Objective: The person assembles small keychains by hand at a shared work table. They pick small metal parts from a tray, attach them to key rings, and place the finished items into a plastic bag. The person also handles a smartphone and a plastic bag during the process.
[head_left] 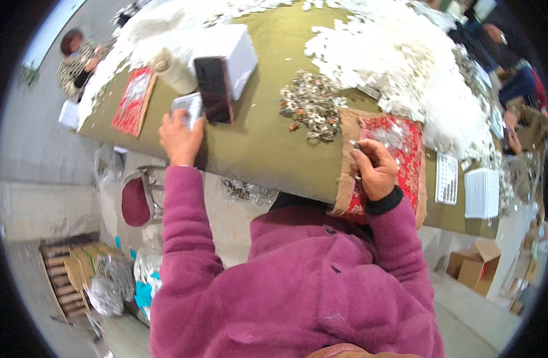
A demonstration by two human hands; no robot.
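My left hand (181, 138) reaches over the table's near left part, fingers and thumb spread, touching the near end of a small white tray-like stack (189, 108). Whether it grips the stack is hard to make out. Beside that stack, a dark phone (214, 89) leans against a white box (243, 59). My right hand (376, 170) is closed in a pinch on a small metal piece (354, 144), too small to name. It hovers above a red patterned pad (411, 161) with a tan border, on which several clear bits (394, 135) lie. Left of the pad is a pile of small metal parts (314, 104).
A large heap of white pieces (399, 53) covers the far right. White card stacks (481, 192) stand at the right edge. A cream bottle (173, 71) and another red pad (133, 101) are at left. People sit at both sides; a stool (135, 201) stands below.
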